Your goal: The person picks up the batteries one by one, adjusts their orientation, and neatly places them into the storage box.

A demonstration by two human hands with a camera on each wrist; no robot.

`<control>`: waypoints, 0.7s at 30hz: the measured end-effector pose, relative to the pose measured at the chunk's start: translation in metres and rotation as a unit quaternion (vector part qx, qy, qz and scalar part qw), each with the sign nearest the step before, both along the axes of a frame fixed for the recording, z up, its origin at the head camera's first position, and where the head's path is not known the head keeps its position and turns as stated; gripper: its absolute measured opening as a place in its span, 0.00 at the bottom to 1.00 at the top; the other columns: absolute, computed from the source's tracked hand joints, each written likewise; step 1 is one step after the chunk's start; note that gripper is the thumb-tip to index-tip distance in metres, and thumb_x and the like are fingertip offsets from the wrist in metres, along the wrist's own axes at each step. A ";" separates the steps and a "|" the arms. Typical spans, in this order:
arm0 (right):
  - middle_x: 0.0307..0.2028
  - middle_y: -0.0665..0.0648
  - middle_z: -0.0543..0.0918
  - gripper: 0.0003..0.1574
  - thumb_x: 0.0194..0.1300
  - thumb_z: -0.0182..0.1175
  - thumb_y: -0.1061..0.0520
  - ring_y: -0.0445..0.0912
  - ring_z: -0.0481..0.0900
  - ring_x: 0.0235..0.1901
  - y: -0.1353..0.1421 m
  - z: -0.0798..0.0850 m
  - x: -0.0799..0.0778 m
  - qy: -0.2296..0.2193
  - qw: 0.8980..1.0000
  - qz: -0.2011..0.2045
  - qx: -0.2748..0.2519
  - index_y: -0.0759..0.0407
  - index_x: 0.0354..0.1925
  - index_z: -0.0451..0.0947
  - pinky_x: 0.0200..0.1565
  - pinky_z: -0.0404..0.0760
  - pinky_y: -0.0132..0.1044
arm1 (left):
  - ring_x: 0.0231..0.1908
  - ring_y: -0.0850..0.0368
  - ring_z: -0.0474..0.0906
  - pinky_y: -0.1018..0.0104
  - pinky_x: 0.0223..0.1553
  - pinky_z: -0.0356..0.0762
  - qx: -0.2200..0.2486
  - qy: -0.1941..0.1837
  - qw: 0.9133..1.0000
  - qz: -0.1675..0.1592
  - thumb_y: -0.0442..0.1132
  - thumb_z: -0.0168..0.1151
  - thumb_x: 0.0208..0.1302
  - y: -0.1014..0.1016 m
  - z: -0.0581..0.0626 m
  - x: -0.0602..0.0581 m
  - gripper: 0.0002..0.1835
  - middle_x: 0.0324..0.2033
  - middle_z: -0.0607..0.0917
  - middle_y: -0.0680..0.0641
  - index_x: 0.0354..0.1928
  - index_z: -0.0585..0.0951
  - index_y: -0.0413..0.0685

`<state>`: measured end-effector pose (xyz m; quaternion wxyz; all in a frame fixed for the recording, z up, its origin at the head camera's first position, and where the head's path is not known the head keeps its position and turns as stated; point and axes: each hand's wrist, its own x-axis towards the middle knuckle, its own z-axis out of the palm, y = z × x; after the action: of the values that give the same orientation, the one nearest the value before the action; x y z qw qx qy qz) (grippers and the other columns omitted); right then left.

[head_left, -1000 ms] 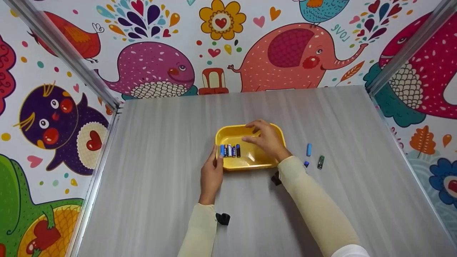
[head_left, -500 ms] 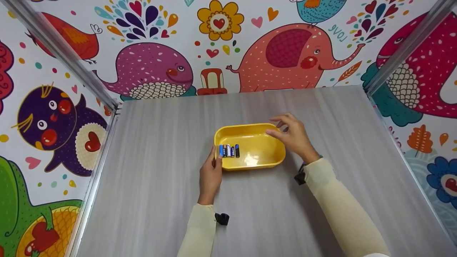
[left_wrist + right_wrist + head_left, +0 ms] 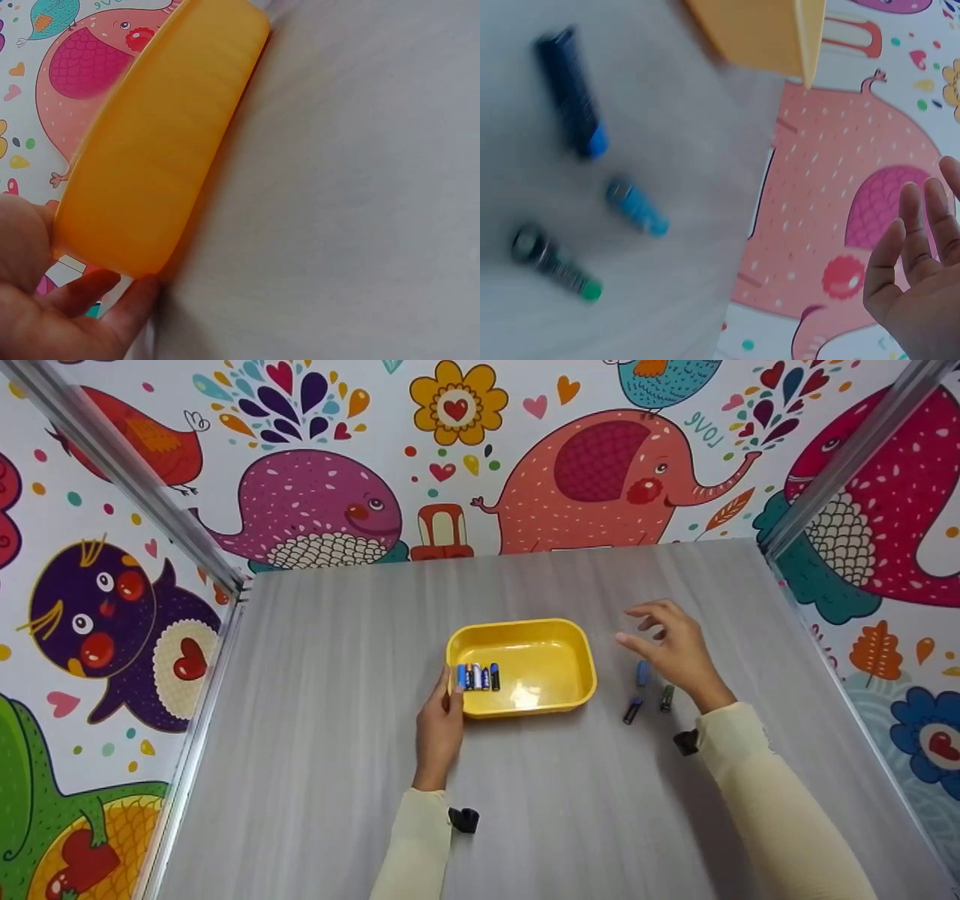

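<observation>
My left hand (image 3: 441,727) grips the left end of a yellow plastic tray (image 3: 555,667), thumb at the rim and fingers outside. In the left wrist view those fingers (image 3: 135,304) touch the yellow wall (image 3: 150,165). Several batteries (image 3: 477,677) lie side by side in a row at the tray's left end. To the right of the tray my right hand (image 3: 679,656) hovers with nothing in it, fingers relaxed and apart. Loose on the table below it lie a light-blue battery (image 3: 642,673), a dark battery with a blue end (image 3: 632,710) and a black-and-green battery (image 3: 667,698).
The grey wood-grain table (image 3: 330,682) runs back to a wall (image 3: 457,472) printed with cartoon animals. Metal frame strips (image 3: 199,705) edge the sides. A black wrist camera (image 3: 463,820) sits on the left sleeve, another (image 3: 685,742) on the right.
My right hand has moved right, from above the tray to above the loose batteries, uncovering the tray's right end. The left hand stays on the tray, and the row of batteries keeps its place.
</observation>
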<state>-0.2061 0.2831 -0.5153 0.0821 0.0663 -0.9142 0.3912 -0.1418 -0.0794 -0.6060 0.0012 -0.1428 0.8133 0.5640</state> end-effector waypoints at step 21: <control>0.58 0.59 0.80 0.36 0.61 0.73 0.40 0.49 0.78 0.51 0.076 -0.045 0.035 -0.044 0.999 -0.006 0.022 0.50 0.63 0.77 0.51 0.81 0.40 | 0.75 0.57 0.63 0.57 0.71 0.70 0.001 0.001 1.000 -0.001 0.49 0.53 0.79 -0.001 0.001 0.000 0.29 0.75 0.67 0.58 0.78 0.62 0.65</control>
<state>-0.1706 0.3594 -0.5606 0.0421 0.0454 -0.9256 0.3733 -0.1418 -0.0800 -0.6052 0.0016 -0.1413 0.8130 0.5649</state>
